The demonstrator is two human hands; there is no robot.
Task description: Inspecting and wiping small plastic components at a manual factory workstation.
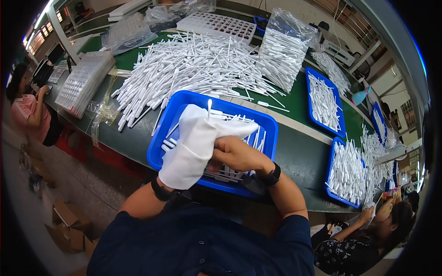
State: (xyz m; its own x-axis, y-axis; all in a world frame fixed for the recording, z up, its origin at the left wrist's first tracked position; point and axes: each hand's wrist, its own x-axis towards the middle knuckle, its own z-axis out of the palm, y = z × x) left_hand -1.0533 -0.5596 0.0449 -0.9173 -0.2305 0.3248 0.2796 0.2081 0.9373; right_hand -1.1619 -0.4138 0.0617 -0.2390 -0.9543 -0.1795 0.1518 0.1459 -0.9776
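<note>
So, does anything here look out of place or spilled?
Mostly no. Two white sticks lie apart from the big pile, on the table's pale strip beyond the blue tray. The left hand wears a white glove; the right hand is bare.

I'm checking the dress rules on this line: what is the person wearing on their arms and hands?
The left hand is covered by a loose white cloth glove, with a black band at the wrist below it. The right hand is bare and has a black watch with a dark strap on its wrist. Both forearms are uncovered; dark navy sleeves end around the elbows.
</note>
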